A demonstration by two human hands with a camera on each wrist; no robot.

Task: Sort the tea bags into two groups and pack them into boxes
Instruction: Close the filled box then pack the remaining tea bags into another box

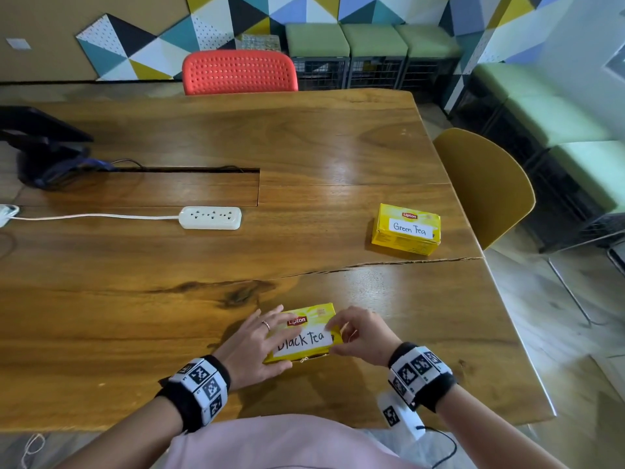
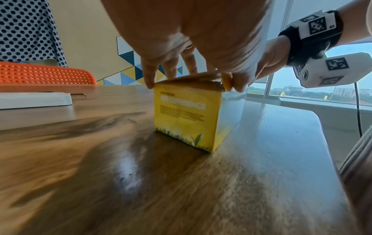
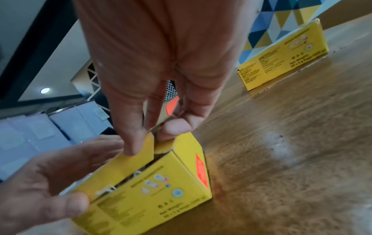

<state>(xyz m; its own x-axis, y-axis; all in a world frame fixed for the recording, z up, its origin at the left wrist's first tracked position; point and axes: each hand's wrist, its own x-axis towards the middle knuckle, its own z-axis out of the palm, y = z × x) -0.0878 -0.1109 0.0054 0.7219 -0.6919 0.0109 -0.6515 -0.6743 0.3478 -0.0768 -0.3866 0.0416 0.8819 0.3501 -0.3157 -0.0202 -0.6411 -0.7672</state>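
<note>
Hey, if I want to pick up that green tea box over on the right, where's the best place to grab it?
Probably from above, across its two long side walls. The green tea box lies flat and closed on the table, label up, apart from everything else, so a hand can straddle its narrow width; the flat walls give even contact.

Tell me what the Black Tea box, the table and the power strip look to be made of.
Black Tea box: thin printed cardboard, slightly glossy; its lid flap bends under the right hand.
Table: apparently solid wood, varnished; grain, a knot, a crack and glare show.
Power strip: white, smooth, probably moulded plastic.
</note>
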